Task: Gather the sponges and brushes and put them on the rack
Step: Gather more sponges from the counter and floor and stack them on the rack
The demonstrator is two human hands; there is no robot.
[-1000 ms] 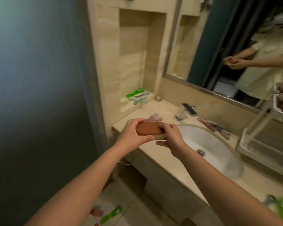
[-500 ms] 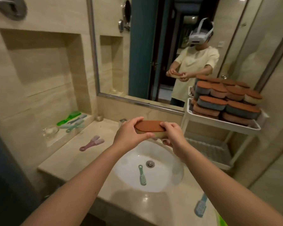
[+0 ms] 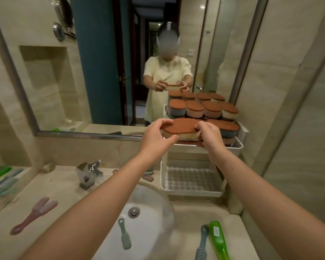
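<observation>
An oval sponge (image 3: 180,128) with a brown scouring top and a cream body is held level between both hands. My left hand (image 3: 156,137) grips its left end, and my right hand (image 3: 210,136) grips its right end. It hovers at the front left of the white rack's (image 3: 238,147) top tier, where several stacked sponges (image 3: 212,109) sit. The rack's perforated lower tier (image 3: 191,180) holds nothing. A teal brush (image 3: 124,234) lies in the sink. On the counter lie a pink brush (image 3: 34,214), a blue-grey brush (image 3: 202,244) and a green brush (image 3: 219,241).
The white sink basin (image 3: 148,203) is below my arms, with a chrome faucet (image 3: 88,173) behind it. More green and blue brushes (image 3: 0,182) lie in the wall niche at left. A pink brush (image 3: 148,177) peeks out beside the rack. A mirror (image 3: 101,62) covers the wall.
My view has swung right from the niche to the rack. Both hands have carried the sponge up and right, from over the sink to the rack's top tier.
</observation>
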